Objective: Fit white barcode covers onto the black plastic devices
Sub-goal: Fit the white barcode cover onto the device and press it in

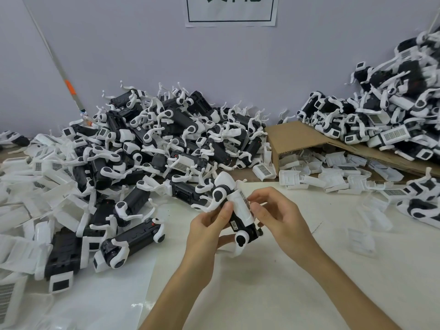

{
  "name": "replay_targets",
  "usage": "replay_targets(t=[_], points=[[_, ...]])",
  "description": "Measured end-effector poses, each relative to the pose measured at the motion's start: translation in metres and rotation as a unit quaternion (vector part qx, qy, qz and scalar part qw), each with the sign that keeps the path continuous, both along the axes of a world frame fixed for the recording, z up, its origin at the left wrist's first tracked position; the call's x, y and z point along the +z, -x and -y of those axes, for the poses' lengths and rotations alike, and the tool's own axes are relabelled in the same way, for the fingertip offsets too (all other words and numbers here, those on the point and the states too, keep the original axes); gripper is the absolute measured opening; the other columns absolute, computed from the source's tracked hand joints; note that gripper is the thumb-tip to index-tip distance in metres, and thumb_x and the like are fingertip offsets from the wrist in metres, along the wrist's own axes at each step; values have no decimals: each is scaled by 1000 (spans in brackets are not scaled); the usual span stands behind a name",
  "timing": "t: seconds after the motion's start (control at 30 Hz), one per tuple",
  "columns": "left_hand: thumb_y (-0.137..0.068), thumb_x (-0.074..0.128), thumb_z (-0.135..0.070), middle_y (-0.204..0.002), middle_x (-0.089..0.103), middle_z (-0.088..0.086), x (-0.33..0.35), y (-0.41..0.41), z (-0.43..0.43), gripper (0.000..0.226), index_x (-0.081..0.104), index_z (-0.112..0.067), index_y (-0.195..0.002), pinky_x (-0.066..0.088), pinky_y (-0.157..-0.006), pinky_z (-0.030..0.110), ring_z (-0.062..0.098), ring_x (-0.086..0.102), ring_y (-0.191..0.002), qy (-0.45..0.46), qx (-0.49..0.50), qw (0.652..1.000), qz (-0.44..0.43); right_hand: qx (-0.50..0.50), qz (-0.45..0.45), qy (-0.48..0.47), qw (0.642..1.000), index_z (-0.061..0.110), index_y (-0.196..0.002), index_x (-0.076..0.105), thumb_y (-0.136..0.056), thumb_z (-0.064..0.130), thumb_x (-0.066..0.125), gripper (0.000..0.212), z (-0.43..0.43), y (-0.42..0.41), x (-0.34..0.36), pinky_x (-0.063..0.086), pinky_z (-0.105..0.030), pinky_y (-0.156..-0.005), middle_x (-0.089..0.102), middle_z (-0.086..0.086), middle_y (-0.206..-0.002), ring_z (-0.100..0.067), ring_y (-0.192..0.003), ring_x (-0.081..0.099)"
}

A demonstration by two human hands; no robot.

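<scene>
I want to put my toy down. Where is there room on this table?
Free: the white sheet at the near edge, below the held device, between the left device pile and the loose covers. Crowded: everywhere behind.

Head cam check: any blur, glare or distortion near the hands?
Head view: centre fairly sharp, device in left hand and right hand readable. Head view: edges bowed and soft, right pile smeared. Head view: even light, faint shadows, slight glare on table at bottom.

On table [262, 294], device pile [154, 144] left; cardboard [297, 136] right, loose covers [321, 170] beneath, second pile [392, 110] atop.
</scene>
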State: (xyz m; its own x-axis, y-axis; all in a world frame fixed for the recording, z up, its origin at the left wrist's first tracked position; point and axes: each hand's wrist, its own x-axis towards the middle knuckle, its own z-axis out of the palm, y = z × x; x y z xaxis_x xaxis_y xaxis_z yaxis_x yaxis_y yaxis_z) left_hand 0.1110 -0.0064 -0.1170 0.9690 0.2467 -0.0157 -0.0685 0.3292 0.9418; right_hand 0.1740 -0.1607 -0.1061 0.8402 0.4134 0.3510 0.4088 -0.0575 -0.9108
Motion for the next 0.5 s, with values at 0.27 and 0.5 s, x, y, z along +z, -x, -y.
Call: replay_targets(t=[0.27,0.5], points=[[-82,49,-65,-109,77,-6,-3,1,6,54,69,-31,-119,53,-67,17,10,72,-103,-57,-6,998,-7,10,-14,15,1000,25,-98,65,-90,13,73,17,2,0,0,51,-22,-68,67,14,-82,-7,-76,64],[-82,68,-50,-117,74,-7,-2,1,3,48,63,-28,-125,56,-82,23,11,70,-109,-120,-84,989,18,13,-11,20,1000,24,-100,66,-76,30,85,31,4,1,6,55,-32,-76,70,10,-90,-10,-86,66]])
